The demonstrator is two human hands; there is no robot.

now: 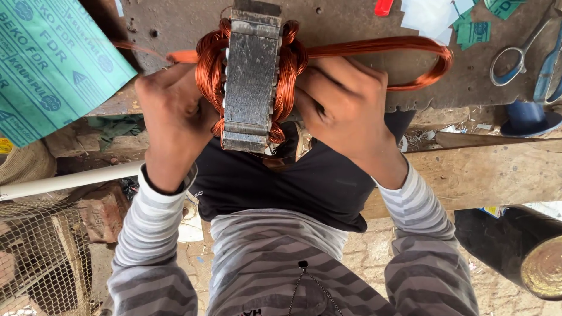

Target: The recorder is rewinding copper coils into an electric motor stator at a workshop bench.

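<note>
One grey metal stator core [250,76] sits at upper centre on the worktop [351,23], two hands gripping it — left hand [172,111] and right hand [342,105] closed on its copper windings [290,64]. One copper wire loop [410,50] trails right; one pair of scissors [518,55] lies at upper right.

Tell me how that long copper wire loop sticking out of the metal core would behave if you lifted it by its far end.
The copper wire loop is a bundle of many thin strands, so it would probably bend and sag rather than stay rigid. It likely holds a shape once bent, as its curved end suggests. The metal core, gripped by the left hand and right hand, looks solid and heavy, so it would anchor it.
</note>
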